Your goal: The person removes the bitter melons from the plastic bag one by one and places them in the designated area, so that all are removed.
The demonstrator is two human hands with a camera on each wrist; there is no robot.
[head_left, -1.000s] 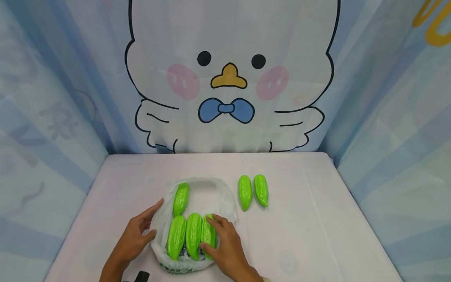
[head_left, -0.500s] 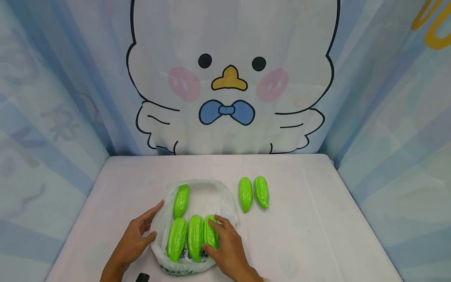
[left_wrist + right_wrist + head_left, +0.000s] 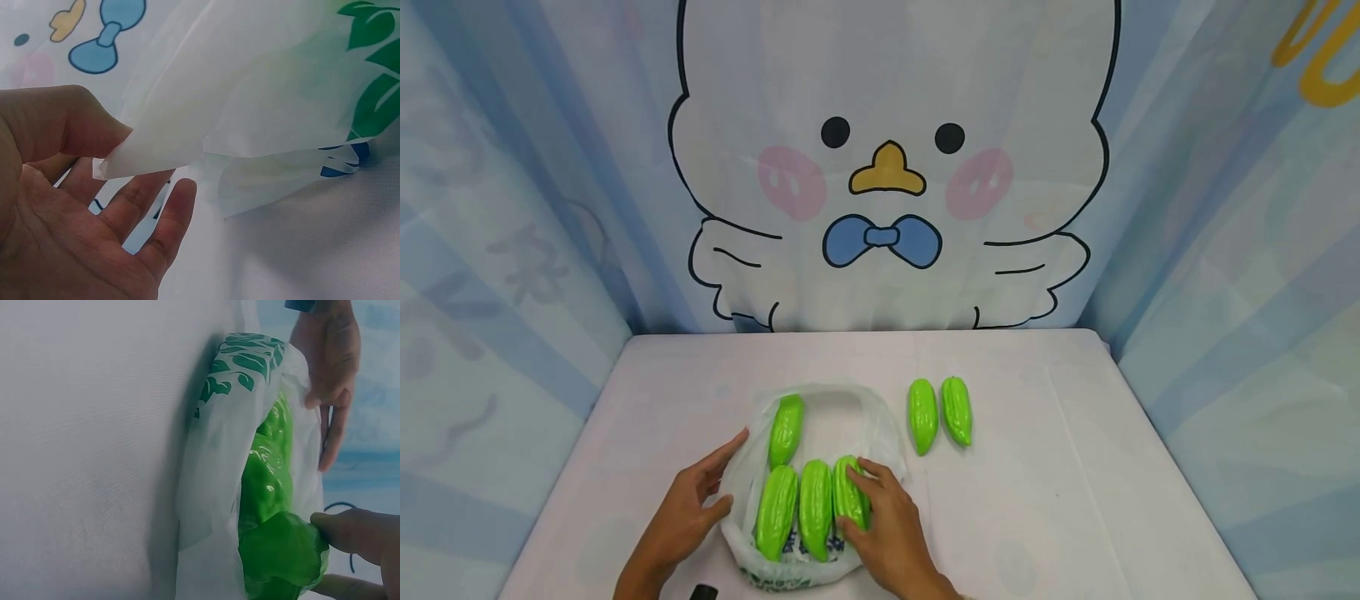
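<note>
A white plastic bag (image 3: pixel 887 417) with its rim spread wide stands on the table. Inside lie several bright green, ridged bitter melons, one (image 3: pixel 786 429) at the back left, another (image 3: pixel 777 512) at the front left and one (image 3: pixel 816 508) in the middle. My right hand (image 3: pixel 891 525) grips the rightmost bitter melon (image 3: pixel 848 492) between thumb and fingers, inside the bag; the right wrist view shows the thumb on its end. My left hand (image 3: pixel 688 508) rests against the bag's left side, thumb and fingers spread apart; in the left wrist view the thumb touches the bag's edge (image 3: pixel 150 150).
Two more bitter melons, a left one (image 3: pixel 922 417) and a right one (image 3: pixel 957 411), lie side by side right of the bag. A small black object (image 3: pixel 703 592) shows at the near edge. Printed curtains (image 3: pixel 880 275) surround the white-covered table (image 3: pixel 1037 500).
The rightmost bitter melon has shifted slightly right under my right hand, and the gap beside the middle one has widened a little. My left hand stays at the bag's side.
</note>
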